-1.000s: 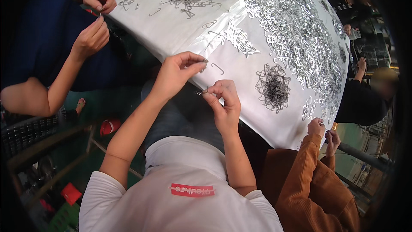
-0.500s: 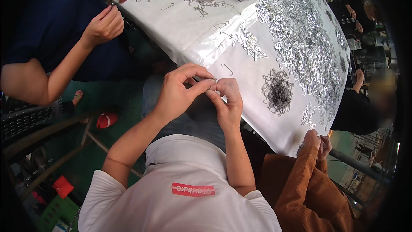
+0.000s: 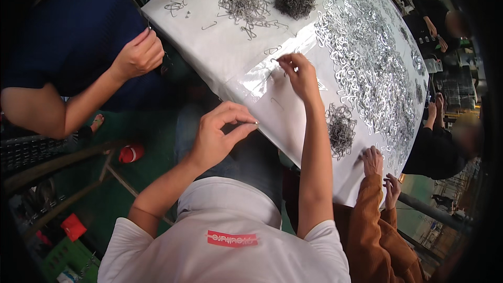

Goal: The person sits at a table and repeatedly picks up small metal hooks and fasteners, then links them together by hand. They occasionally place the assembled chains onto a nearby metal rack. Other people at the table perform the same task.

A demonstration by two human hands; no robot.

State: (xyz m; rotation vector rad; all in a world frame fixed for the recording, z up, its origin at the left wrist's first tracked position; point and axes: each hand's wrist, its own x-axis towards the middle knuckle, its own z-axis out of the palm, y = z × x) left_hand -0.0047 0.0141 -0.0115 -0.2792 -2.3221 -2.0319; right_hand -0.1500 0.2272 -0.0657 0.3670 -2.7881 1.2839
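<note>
Head view: your left hand [image 3: 217, 133] pinches a small shiny bit [image 3: 256, 123] with its thumb and finger, right at the edge of the worktop [image 3: 285, 131], by your lap [image 3: 243, 160]. Only a tip of the bit shows, so I cannot tell its shape. If the pinch gets loose, the bit may fall on your lap or the floor [image 3: 119, 126], because it is so near the edge.

Your right hand [image 3: 302, 78] is over the worktop with bent fingers, and the tips are at a thin hook [image 3: 273, 61]. I cannot tell if they grip it or just touch it. It could slip, since it is so thin, or snag on the wire [image 3: 272, 50] just beside it.

Your right arm [image 3: 317, 152] is close to the dark pile [image 3: 341, 131]. A sideways swing might bump and spread it. A loose hook [image 3: 278, 103] lies between your hands, where a low hand could knock it.
</note>
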